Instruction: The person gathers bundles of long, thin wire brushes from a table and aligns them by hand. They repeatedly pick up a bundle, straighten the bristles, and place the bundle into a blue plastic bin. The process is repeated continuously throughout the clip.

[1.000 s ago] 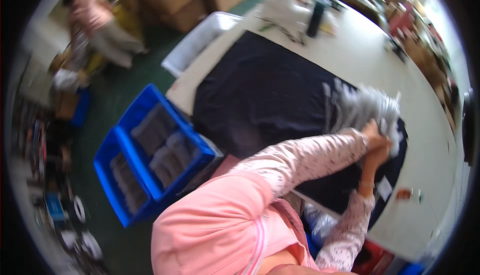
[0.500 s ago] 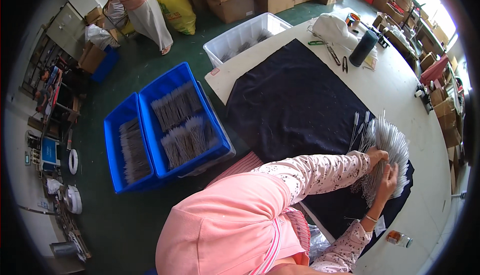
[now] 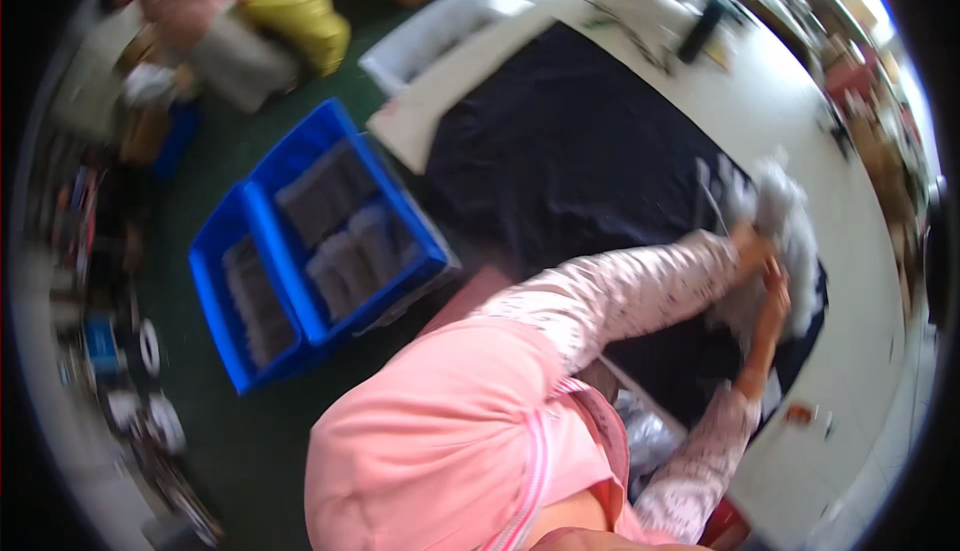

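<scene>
A thick heap of thin wire brushes with whitish bristles (image 3: 798,301) lies at the right end of a dark cloth (image 3: 570,141) on the pale table. My left hand (image 3: 750,251) is closed round some of the brushes, reaching in from the heap's left. Just below it, my right hand (image 3: 774,296) comes up against the heap, its fingertips close to the left hand. Motion smears the right fingers, so their grip does not show. A few brushes lie a little apart at the heap's upper left.
Two blue crates (image 3: 395,191) holding brush bundles stand left of the table (image 3: 850,371), with a white bin (image 3: 385,69) behind. A dark cylinder (image 3: 703,31) and tools sit at the table's far end. A small jar (image 3: 800,414) lies nearby. Another person (image 3: 235,56) is at upper left.
The whole view has shifted and blurred. My right hand has moved up and closer to my left, which stays at the brushes. The other person is bending beside the yellow bag.
</scene>
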A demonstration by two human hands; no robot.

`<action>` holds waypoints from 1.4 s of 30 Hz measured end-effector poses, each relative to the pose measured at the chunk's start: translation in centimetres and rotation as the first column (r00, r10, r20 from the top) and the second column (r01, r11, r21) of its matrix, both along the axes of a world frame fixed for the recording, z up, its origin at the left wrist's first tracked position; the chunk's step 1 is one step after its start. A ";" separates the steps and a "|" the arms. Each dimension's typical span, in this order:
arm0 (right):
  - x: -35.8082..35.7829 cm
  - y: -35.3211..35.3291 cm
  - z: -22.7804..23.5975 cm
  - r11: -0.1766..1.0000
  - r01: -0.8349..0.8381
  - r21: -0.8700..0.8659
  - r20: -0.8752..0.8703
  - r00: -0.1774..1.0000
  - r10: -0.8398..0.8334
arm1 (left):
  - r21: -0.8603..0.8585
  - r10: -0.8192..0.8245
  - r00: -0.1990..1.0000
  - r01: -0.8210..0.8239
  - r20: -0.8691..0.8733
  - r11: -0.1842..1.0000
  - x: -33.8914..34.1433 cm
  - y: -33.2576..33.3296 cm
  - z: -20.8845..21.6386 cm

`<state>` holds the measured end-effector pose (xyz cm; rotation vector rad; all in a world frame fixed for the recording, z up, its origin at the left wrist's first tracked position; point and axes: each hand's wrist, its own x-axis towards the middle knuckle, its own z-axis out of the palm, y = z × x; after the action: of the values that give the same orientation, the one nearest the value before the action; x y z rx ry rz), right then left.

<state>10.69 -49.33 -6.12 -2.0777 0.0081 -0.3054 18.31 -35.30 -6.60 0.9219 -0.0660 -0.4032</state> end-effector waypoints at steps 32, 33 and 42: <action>-4.8 25.8 3.2 0.778 -0.472 0.415 -0.156 0.805 0.572 | -0.069 0.406 0.914 -0.406 -0.003 0.912 -7.4 25.5 5.4; -5.1 26.6 2.9 0.799 -0.451 0.399 -0.135 0.833 0.537 | -0.049 0.478 0.878 -0.477 0.019 0.878 -7.7 25.5 5.3; -7.2 30.8 1.8 0.964 -0.254 0.074 -0.178 0.948 0.263 | 0.243 0.690 0.700 -0.713 0.186 0.658 -10.9 25.3 5.1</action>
<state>3.46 -18.55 -4.33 -2.0215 -0.1418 0.0498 7.40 -9.99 -1.55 1.1842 0.2928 0.3728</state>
